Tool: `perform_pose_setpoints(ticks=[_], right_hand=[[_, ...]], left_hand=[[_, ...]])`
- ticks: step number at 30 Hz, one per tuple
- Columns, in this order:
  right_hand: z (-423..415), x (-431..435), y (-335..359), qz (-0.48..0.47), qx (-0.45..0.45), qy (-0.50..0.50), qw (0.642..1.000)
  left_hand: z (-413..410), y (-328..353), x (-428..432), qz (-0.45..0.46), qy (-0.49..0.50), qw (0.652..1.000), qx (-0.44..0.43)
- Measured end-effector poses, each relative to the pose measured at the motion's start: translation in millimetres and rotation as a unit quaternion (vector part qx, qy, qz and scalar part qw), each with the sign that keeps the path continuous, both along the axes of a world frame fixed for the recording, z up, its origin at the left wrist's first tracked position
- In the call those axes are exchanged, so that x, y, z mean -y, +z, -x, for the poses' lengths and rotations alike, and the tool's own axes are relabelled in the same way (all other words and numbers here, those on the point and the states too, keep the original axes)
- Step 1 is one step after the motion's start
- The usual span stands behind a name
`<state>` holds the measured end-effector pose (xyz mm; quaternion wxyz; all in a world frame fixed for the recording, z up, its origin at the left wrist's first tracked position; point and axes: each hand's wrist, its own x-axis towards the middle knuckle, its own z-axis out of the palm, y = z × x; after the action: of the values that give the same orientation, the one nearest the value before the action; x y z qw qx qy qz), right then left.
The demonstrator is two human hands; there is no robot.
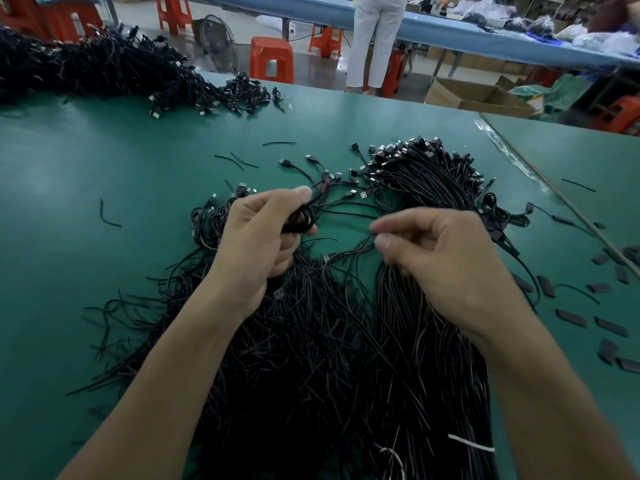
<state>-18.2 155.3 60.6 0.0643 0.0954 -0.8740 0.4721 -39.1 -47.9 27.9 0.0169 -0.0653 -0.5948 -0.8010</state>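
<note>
Your left hand (256,233) is over the middle of the green worktop (104,168). Its fingers (301,195) are curled around a small coil of black cable (300,219), and the thumb presses on the top of the coil. From the coil, some cable ends with plugs (360,194) go out to the far right.

Your right hand (446,258) is just to the right of the left one, apart from it. Its thumb and first finger are closed in a pinch on one thin black cable (353,252), which hangs in a curve between both hands. The other fingers of this hand are bent inward.

Under both hands lies a big heap of loose black cables (294,341), which reaches to the near edge. On the right side a long bundle of cables (415,188) lies with the metal plugs at the far end. A white tie (471,443) is around this bundle near you.

Small flat black pieces (571,315) are spread on the worktop at the right. Another large pile of cables (104,64) is in the far left corner. Behind the worktop stand red stools (272,58) and a person in white trousers (375,36).
</note>
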Motion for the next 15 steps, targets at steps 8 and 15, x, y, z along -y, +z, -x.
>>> perform_pose_setpoints(ticks=[8, 15], right_hand=[[1, 43, -15, 0.169, -0.062, 0.041, 0.983], [-2, 43, -16, 0.153, -0.026, 0.08, 0.985]], left_hand=[[-8, 2, -13, 0.035, -0.103, 0.994, -0.005], [-6, 2, -12, 0.019, -0.049, 0.998, -0.045]])
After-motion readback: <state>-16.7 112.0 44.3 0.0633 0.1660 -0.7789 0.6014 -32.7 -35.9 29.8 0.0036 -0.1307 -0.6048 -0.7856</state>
